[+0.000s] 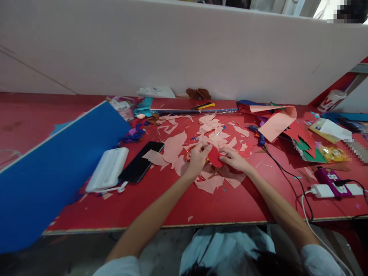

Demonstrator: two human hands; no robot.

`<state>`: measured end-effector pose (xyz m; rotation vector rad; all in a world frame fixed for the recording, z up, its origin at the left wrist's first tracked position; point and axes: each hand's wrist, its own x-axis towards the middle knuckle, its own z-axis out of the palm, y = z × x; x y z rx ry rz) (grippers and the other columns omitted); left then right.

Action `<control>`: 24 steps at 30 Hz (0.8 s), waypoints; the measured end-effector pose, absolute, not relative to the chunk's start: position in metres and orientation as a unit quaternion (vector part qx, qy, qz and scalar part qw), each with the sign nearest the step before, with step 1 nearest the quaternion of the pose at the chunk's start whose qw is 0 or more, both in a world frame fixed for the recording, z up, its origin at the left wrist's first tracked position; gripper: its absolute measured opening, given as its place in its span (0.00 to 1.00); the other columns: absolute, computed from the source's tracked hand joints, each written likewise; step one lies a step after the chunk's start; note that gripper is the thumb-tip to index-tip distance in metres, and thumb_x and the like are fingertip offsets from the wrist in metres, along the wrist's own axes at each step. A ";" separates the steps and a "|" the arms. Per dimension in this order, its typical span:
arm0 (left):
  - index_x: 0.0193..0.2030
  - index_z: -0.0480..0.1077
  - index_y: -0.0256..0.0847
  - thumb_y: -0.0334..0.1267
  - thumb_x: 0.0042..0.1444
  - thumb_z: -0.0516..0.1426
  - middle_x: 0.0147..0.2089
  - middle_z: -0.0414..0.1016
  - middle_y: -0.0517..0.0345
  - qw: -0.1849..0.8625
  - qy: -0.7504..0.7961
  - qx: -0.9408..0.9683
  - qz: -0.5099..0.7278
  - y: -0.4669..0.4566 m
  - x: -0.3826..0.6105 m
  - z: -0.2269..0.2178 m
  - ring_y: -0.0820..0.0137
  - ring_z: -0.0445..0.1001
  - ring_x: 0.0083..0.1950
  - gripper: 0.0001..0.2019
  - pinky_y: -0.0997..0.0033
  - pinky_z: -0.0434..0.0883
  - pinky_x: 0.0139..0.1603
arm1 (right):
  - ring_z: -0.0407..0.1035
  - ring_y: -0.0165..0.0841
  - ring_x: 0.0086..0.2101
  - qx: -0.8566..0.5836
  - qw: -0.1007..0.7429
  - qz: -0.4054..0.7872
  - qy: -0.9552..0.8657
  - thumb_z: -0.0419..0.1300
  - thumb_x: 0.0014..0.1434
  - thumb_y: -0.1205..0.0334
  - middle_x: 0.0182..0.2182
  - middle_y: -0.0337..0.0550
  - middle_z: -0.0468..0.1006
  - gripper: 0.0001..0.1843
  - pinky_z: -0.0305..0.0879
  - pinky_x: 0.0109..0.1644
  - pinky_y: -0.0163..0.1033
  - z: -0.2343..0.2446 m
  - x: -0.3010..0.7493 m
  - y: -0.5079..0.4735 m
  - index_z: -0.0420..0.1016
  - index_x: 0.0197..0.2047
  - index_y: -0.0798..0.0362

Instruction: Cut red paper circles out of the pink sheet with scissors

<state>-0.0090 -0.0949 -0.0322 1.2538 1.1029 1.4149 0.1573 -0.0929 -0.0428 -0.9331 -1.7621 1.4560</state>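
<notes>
My left hand [197, 156] and my right hand [234, 158] meet over the middle of the red table [161, 207]. Both pinch a small red paper piece [215, 156] between them, fingers curled on its edges. Pale pink paper scraps [211, 183] lie under and around the hands. Something orange, maybe scissors handles [188, 152], shows beside my left hand, mostly hidden.
A black phone [140, 166] and a white power bank [108, 169] lie to the left, beside a large blue sheet [54, 168]. A glue gun [258, 136] with black cord, pink and red paper [277, 124], a power strip [330, 189] and packets sit right. A white wall stands behind.
</notes>
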 end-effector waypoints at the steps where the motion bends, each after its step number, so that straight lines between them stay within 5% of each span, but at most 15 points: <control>1: 0.25 0.60 0.39 0.42 0.50 0.58 0.23 0.62 0.66 0.456 0.447 0.516 0.571 -0.094 -0.009 -0.033 0.78 0.61 0.24 0.12 0.78 0.62 0.26 | 0.66 0.30 0.26 -0.356 0.323 0.559 -0.676 0.57 0.55 0.46 0.31 0.40 0.71 0.18 0.62 0.26 0.35 -0.044 0.158 -0.092 0.67 0.42 0.50; 10: 0.25 0.60 0.40 0.42 0.50 0.57 0.23 0.59 0.67 0.477 0.442 0.515 0.559 -0.094 -0.009 -0.034 0.77 0.59 0.23 0.12 0.77 0.59 0.25 | 0.62 0.28 0.24 -0.358 0.302 0.540 -0.699 0.52 0.59 0.52 0.25 0.35 0.67 0.11 0.60 0.28 0.35 -0.044 0.160 -0.093 0.65 0.35 0.50; 14: 0.25 0.60 0.40 0.42 0.50 0.58 0.23 0.59 0.67 0.467 0.436 0.527 0.560 -0.093 -0.009 -0.035 0.77 0.58 0.24 0.12 0.77 0.59 0.26 | 0.64 0.30 0.31 -0.373 0.296 0.443 -0.760 0.51 0.60 0.57 0.29 0.37 0.68 0.08 0.61 0.37 0.36 -0.040 0.160 -0.093 0.65 0.34 0.52; 24: 0.24 0.59 0.40 0.40 0.51 0.57 0.23 0.59 0.67 0.458 0.441 0.531 0.560 -0.093 -0.009 -0.035 0.77 0.59 0.25 0.11 0.77 0.60 0.28 | 0.62 0.31 0.32 -0.376 0.257 0.369 -0.810 0.48 0.62 0.61 0.29 0.39 0.66 0.11 0.58 0.40 0.38 -0.037 0.163 -0.090 0.61 0.28 0.52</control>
